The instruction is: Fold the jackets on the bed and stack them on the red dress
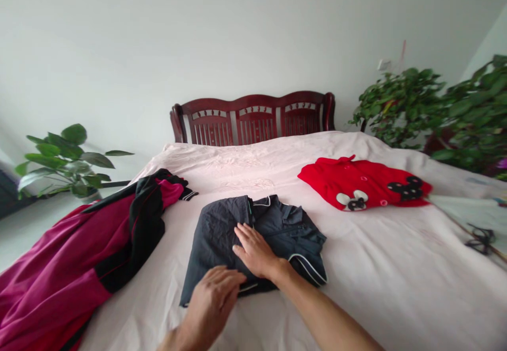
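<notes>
A dark navy jacket (222, 229) with white piping lies partly folded on the bed, its left part turned over toward the middle. My right hand (255, 250) rests flat on the jacket near its centre, fingers stretched out. Close to the jacket's lower edge is my left hand (216, 293), its fingers extended and slightly bent over the cloth. Whether the left fingertips touch the fabric I cannot tell. Neither hand grips anything.
A magenta and black jacket (114, 224) is spread along the left side. On the right lies a folded red garment (356, 182) with mouse-shaped patches. The pale bedsheet (388, 266) reaches the wooden headboard (253, 121). Potted plants (407, 108) stand beside the bed.
</notes>
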The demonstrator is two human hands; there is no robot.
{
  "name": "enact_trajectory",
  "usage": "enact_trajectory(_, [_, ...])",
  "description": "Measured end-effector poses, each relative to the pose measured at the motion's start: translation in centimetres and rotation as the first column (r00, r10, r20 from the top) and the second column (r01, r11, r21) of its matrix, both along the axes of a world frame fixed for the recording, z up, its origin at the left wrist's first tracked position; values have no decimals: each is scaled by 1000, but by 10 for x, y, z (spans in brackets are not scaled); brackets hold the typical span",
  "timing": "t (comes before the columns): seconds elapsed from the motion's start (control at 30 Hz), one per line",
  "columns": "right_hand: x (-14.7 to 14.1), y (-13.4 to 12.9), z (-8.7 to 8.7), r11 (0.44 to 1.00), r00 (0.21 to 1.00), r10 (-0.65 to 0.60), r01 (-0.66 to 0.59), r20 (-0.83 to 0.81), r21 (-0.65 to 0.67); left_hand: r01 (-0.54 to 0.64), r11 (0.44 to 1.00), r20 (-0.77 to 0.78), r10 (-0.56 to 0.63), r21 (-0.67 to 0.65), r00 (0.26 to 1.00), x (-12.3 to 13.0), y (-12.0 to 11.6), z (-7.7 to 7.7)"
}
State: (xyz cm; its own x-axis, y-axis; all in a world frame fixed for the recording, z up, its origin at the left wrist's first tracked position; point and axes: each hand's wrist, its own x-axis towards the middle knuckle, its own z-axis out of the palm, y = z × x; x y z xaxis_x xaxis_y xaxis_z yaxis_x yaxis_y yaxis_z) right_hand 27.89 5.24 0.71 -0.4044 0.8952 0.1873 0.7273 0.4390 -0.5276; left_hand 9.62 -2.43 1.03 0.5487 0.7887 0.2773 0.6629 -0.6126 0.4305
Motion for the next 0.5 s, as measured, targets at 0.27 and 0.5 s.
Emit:
enact_trajectory(0.27, [2, -4, -6, 1000, 998, -19, 20, 64, -8, -387, 603, 327, 748, -698, 577, -71, 60, 11])
enact_trajectory(0.5, [0, -8, -4, 998, 999, 3, -5, -35, -62, 183, 455, 486, 749, -871, 450, -59, 47, 35])
